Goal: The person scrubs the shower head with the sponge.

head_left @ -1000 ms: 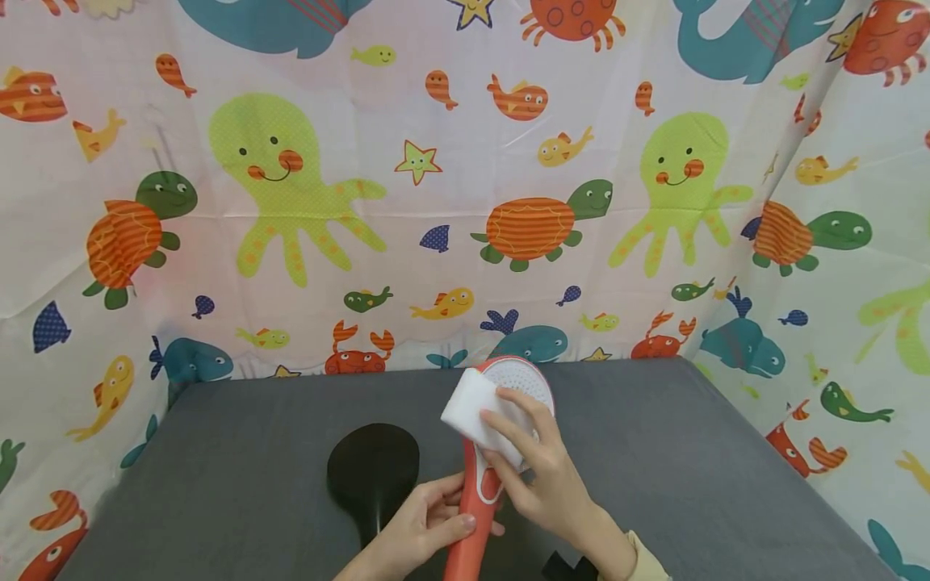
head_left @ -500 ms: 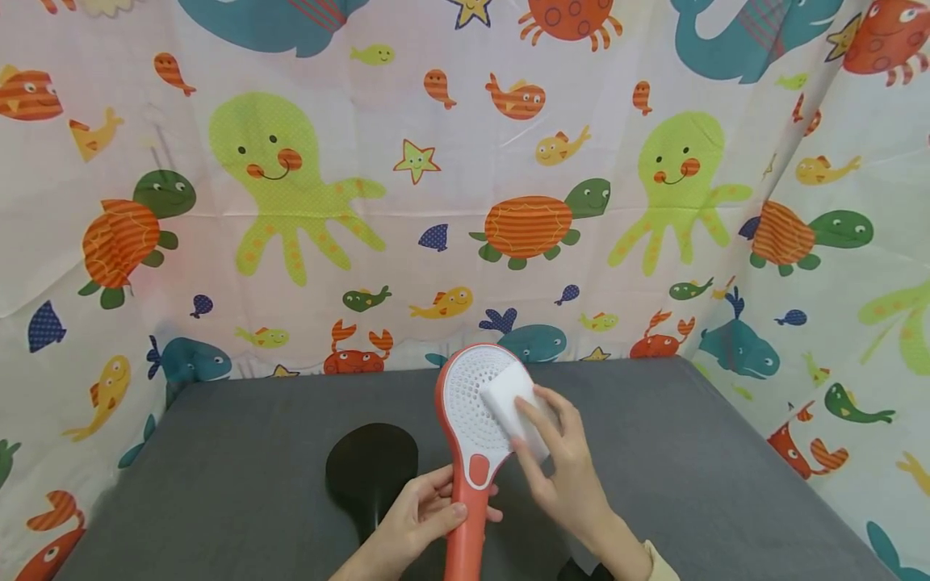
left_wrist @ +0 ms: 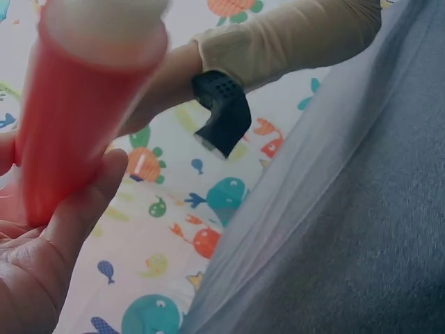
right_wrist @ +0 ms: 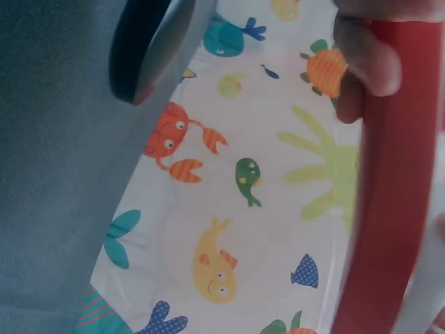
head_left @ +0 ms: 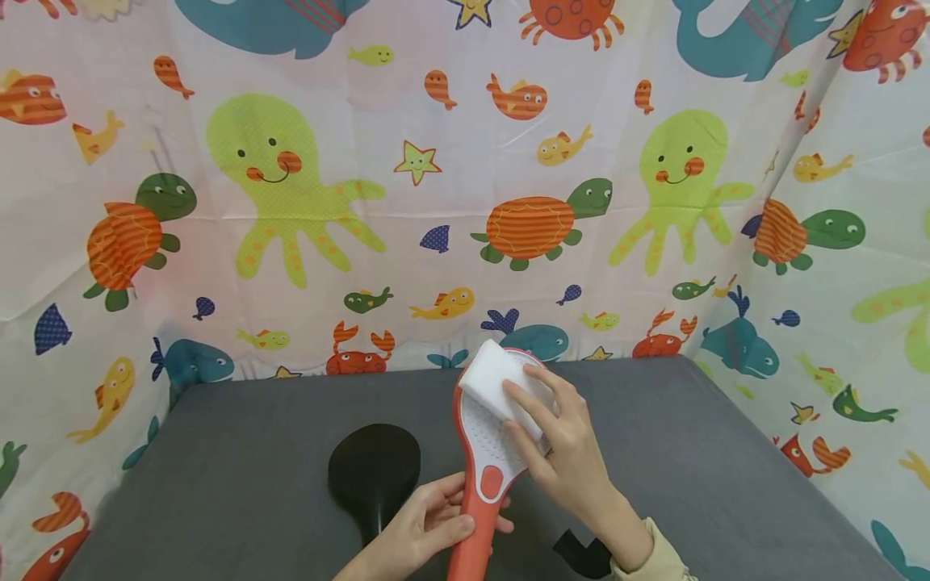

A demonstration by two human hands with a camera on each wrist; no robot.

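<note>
In the head view a coral-red handheld shower head [head_left: 479, 440] with a white perforated face stands tilted up over the grey table. My left hand [head_left: 421, 524] grips its handle, thumb in front and fingers behind. My right hand [head_left: 555, 436] holds a white sponge [head_left: 494, 375] against the upper part of the face, covering much of it. In the left wrist view the red handle [left_wrist: 83, 118] rises from my left hand [left_wrist: 42, 271]. The right wrist view has the red handle [right_wrist: 396, 174] along its right side, with left-hand fingers [right_wrist: 368, 59] around it.
A black spoon-like utensil [head_left: 374, 476] with a broad round head lies on the grey table [head_left: 240, 484], left of the shower head. Behind and beside the table hangs a sea-animal printed curtain [head_left: 450, 218]. A black wrist mount [head_left: 584, 555] sits by the right sleeve.
The sponge moved to the right side of the shower head's face, then back up and left across it. The shower head tilted left, then right again. My left hand keeps its grip.
</note>
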